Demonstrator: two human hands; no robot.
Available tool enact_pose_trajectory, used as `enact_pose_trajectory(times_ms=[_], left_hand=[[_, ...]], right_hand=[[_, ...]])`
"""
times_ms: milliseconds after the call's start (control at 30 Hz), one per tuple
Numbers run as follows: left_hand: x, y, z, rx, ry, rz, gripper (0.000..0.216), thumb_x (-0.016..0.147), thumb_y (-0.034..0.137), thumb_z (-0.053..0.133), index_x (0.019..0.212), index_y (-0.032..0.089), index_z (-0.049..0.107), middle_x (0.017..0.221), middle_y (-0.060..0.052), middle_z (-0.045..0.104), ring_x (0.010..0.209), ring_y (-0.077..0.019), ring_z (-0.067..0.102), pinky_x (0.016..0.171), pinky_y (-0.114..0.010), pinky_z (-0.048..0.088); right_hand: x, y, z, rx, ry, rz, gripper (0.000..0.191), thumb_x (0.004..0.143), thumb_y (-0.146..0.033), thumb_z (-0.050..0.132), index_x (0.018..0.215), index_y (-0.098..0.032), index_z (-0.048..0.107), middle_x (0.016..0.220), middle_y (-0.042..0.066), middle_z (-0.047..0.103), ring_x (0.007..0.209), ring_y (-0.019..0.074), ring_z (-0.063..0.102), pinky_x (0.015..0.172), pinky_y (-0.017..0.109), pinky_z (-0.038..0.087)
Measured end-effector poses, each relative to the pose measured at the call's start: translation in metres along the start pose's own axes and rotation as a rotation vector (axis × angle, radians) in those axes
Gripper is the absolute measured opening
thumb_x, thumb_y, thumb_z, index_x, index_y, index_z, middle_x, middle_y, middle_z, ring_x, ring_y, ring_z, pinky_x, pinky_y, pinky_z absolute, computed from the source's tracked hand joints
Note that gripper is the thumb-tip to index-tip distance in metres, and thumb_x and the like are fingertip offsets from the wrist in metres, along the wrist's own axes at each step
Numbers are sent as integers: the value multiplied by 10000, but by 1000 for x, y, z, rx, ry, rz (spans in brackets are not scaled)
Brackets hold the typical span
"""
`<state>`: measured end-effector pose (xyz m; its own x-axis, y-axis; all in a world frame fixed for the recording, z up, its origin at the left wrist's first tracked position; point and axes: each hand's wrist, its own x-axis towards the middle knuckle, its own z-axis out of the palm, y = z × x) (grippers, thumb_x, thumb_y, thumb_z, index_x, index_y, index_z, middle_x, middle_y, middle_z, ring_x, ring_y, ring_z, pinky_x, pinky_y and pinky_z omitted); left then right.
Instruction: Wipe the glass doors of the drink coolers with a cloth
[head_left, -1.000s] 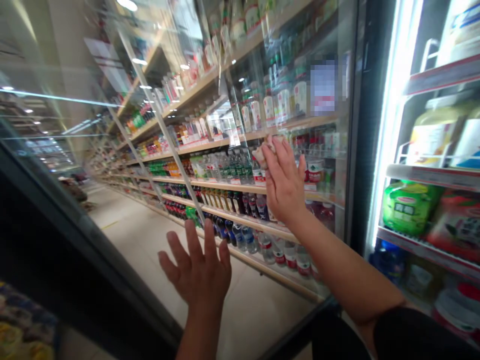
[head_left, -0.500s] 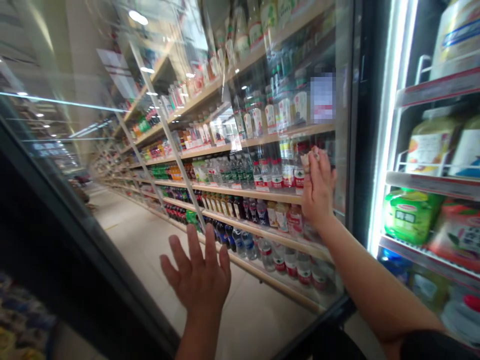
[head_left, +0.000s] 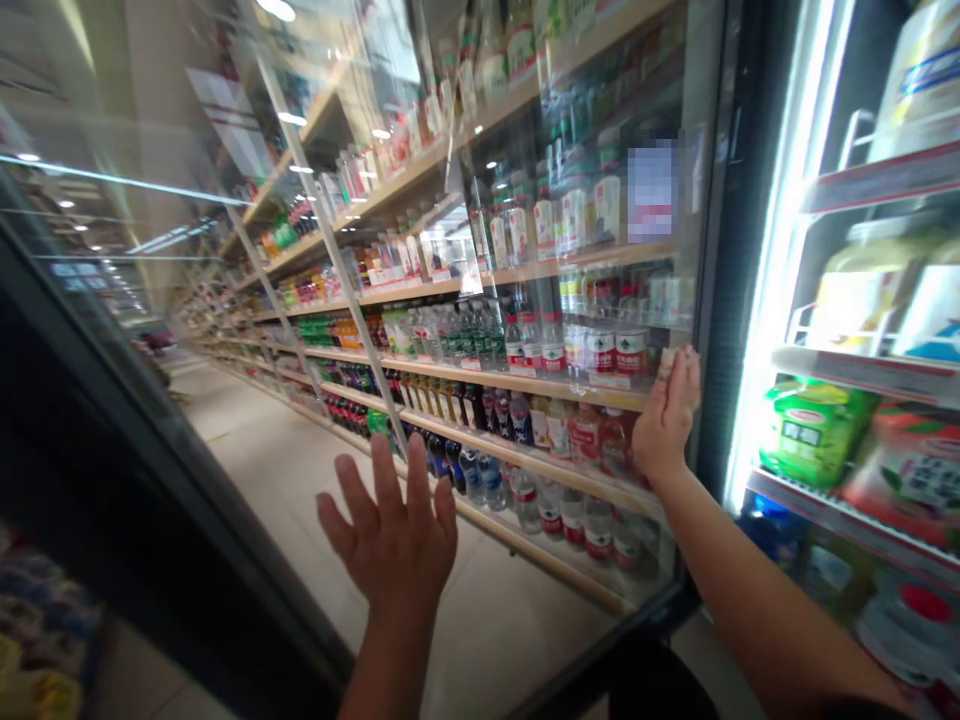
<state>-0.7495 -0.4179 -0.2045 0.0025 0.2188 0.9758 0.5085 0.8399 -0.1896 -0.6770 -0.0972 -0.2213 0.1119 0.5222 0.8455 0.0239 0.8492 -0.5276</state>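
Observation:
A glass cooler door [head_left: 525, 620] with a dark frame stands swung out in front of me. Against its pane, low and left of centre, my left hand [head_left: 394, 540] lies flat with fingers spread and nothing in it. Close to the frame's right side, my right hand [head_left: 667, 425] presses a crumpled pale cloth [head_left: 667, 361] to the glass. Only a bit of the cloth shows at the fingertips; the palm hides the rest, so whether it is cloth or paper is hard to tell. A blurred notice [head_left: 651, 190] is on the pane above that hand.
On the right, a lit cooler [head_left: 885, 365] holds jugs and a green pouch [head_left: 810, 430]. Beyond the glass, long wooden shelves [head_left: 480, 375] carry rows of bottles. A pale aisle floor [head_left: 247, 500] runs off to the left. Bagged goods [head_left: 41, 640] are at the lower left.
My right hand has slid down and to the right across the glass with the cloth, closer to the frame. My left hand stays nearly in place.

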Motion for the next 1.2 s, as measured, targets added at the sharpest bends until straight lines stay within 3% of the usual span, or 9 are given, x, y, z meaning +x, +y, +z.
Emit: enact_pose_trajectory(times_ms=[167,433,600,733,867,1033,1200], left_hand=[[-1,1,1,-9,-8,-24,770,876,299,646,1550,208,285,1610,-143,282,1536,-315,100,1233,-545,99],[-1,4,0,-15,11,-31,754,892,311,625,1554,246,271,1608,-115,290,1530,-311,139,1230,-537,119],[-2,5,-1,-64,10,-78,714,917,320,592,1552,291,267,1602,-94,310,1524,-313,166,1218,-562,140],[-1,8,-1,-53,20,-70,717,918,307,597,1553,274,265,1597,-97,322,1525,-308,165,1226,-546,137],[0,12,-1,-52,40,-105,687,926,290,594,1544,276,293,1580,-106,358,1518,-308,195,1225,-545,156],[-1,13,-2,-82,14,-125,690,922,293,609,1541,277,304,1574,-116,370,1520,-316,179,1229,-559,141],[-2,13,-4,-57,-2,-118,688,932,312,591,1547,277,285,1583,-104,352,1523,-306,172,1232,-546,140]], right_hand=[[1,2,-1,24,6,13,535,1041,-348,241,1563,-236,271,1615,140,303,1518,257,238,1194,616,227],[-76,28,-10,-32,-18,54,537,1039,-315,267,1560,-183,283,1591,202,324,1509,283,258,1184,640,252],[-63,33,-8,-26,41,35,542,1036,-328,280,1551,-162,306,1584,205,337,1503,281,274,1192,612,266],[-72,27,-11,-37,-20,49,543,1037,-312,286,1564,-180,272,1600,203,308,1515,287,245,1195,628,242],[-83,11,-13,-27,-68,-50,556,1028,-277,304,1574,-192,240,1616,199,272,1522,290,220,1192,628,245],[-76,-22,-5,-11,-100,-217,565,1007,-219,342,1566,-265,267,1588,158,357,1502,299,281,1177,657,221],[-115,-47,-6,27,-229,-519,677,927,-104,444,1563,-274,285,1530,123,465,1507,271,270,1237,562,176]])
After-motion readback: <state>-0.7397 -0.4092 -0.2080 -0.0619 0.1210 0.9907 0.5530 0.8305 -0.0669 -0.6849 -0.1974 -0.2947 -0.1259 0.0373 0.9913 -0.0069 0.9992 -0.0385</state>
